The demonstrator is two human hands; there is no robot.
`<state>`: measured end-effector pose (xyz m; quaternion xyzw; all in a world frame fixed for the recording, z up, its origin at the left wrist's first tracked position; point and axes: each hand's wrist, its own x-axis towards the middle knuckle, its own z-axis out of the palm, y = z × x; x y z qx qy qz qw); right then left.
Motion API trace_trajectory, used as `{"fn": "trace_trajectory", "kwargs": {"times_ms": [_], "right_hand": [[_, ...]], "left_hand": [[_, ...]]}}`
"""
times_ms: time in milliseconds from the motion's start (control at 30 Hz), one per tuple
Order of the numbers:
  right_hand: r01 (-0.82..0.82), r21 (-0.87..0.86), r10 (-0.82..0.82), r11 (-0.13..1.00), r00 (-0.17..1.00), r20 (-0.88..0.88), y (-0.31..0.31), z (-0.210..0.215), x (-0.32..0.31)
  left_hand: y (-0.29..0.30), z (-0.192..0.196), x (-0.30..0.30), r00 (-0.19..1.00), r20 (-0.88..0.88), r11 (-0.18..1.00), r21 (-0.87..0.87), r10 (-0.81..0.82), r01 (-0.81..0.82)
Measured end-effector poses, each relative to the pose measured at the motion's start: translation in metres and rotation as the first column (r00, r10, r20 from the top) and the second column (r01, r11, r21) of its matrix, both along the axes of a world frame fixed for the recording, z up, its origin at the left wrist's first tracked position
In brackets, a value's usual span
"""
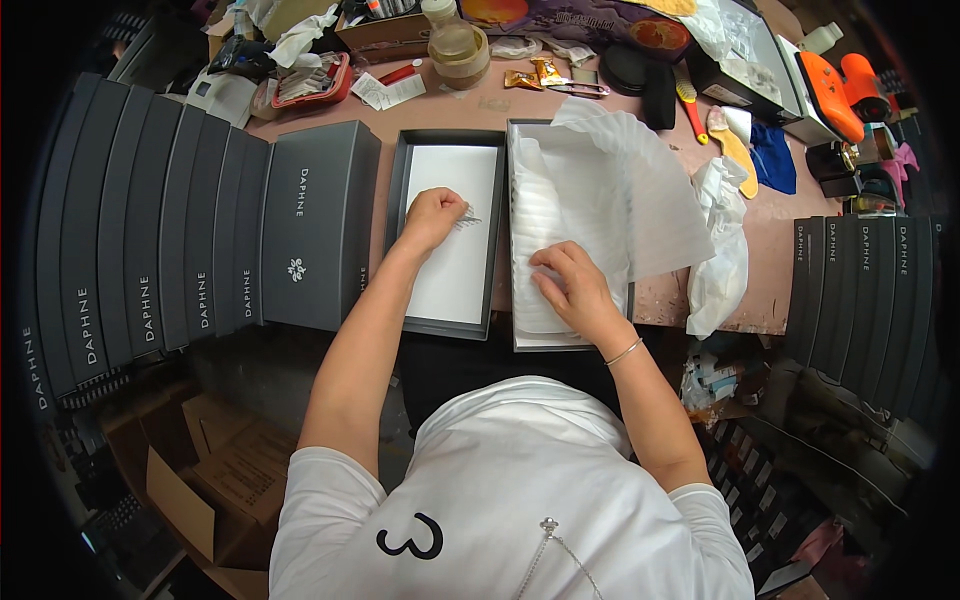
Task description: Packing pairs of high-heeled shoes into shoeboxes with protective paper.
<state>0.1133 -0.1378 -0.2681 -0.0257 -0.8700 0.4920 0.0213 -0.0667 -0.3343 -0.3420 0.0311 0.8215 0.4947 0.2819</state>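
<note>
My left hand [437, 218] is closed in a pinch above the white inside of a dark grey box lid or tray [448, 328]. A small greyish thing shows at its fingertips, too small to make out. To its right stands a second shoebox [560, 346], filled with white wrapping sheet [590, 175]. The loose sheet spreads over the right rim, and a rolled, ribbed part lies along the left side. My right hand [578, 290], with a bracelet at the wrist, rests over this wrapping, its fingers bent and apart. What lies under the wrapping is hidden.
Grey shoeboxes [315, 225] stand in rows on the left, with more boxes [865, 290] at the right. Crumpled white paper [718, 250] lies beside the wrapped box. Along the back are a red basket [315, 82], a jar [458, 55], a brush [690, 105] and an orange tool [830, 97].
</note>
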Motion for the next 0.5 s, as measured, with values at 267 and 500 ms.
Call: {"fn": "trace_trajectory", "kwargs": {"times_ms": [267, 500], "right_hand": [[0.002, -0.006, -0.002, 1.0, 1.0, 0.018, 0.0, 0.002, 0.001], [0.009, -0.017, -0.008, 1.0, 1.0, 0.014, -0.001, 0.0, 0.001]], "left_hand": [[-0.012, 0.0, 0.006, 0.983, -0.151, 0.99, 0.078, -0.103, 0.115], [-0.007, 0.02, -0.004, 0.974, -0.067, 0.975, -0.069, -0.217, 0.213]]}}
